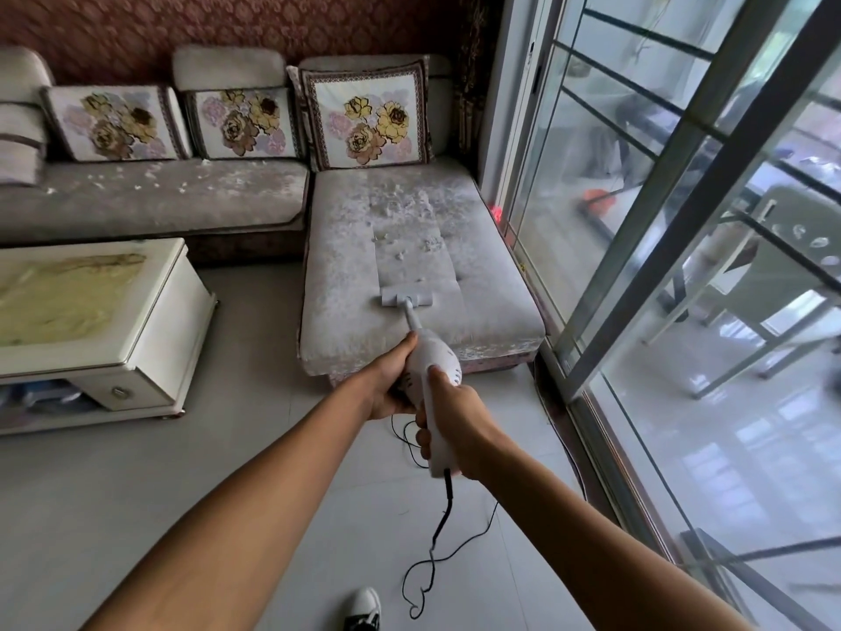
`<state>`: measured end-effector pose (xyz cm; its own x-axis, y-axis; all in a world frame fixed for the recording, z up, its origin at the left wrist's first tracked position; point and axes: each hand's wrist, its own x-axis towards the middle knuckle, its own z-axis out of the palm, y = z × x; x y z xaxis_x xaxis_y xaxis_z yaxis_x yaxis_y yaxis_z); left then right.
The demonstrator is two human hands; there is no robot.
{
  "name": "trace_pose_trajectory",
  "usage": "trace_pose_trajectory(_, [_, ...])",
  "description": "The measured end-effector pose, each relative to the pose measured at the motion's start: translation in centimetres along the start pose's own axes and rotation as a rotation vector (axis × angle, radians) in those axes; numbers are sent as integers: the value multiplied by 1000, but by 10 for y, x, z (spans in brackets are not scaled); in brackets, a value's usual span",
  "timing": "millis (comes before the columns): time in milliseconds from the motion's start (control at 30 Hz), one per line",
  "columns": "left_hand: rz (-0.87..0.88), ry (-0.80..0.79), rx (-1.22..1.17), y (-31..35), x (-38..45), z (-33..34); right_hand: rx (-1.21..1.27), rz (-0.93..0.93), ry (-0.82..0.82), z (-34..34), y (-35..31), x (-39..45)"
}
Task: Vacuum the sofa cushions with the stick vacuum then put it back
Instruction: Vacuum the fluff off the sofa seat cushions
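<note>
Sofa (150,202), L-shaped, pale crushed-velvet nap, fills the upper left and centre of the frame; its chaise cushion (423,261) runs down toward mid-frame, rounded front edge, white fluff scattered on the far half. Sliding glass door (682,220) with dark metal bars takes the whole right side, close along the chaise's right edge. Glossy grey tile floor (136,494) lies open across the lower frame. White coffee table (150,321), boxy, glassy top, mid-left, with a floor gap between it and the chaise. Three square floral pillows (371,116) lean upright along the backrest. Stick vacuum (432,371), white plastic, centre frame: flat head on the chaise's near half, black cord (437,535) looping on the tiles. Left hand (391,384) curls around the motor body; right hand (455,425) wraps the rear handle. One shoe (364,608) at bottom centre.
</note>
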<state>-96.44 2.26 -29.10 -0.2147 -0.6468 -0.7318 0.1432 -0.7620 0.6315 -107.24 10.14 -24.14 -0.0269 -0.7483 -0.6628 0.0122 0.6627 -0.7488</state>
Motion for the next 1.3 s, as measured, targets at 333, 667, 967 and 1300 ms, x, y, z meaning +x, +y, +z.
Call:
trace_pose_trajectory(333, [55,-12,24,-5,9,-1,158,102,-179,-2,-17,-4])
trace_pose_trajectory(667, [110,-12,11,7,13,-3,93,15,-49,4,-18,14])
trace_pose_trajectory(967, [73,19,67,38,24,-15,113,-4,-38,18,-41,30])
trace_pose_trajectory(1300, [73,16,134,79,44,-42,97,67,-70,37,-73,55])
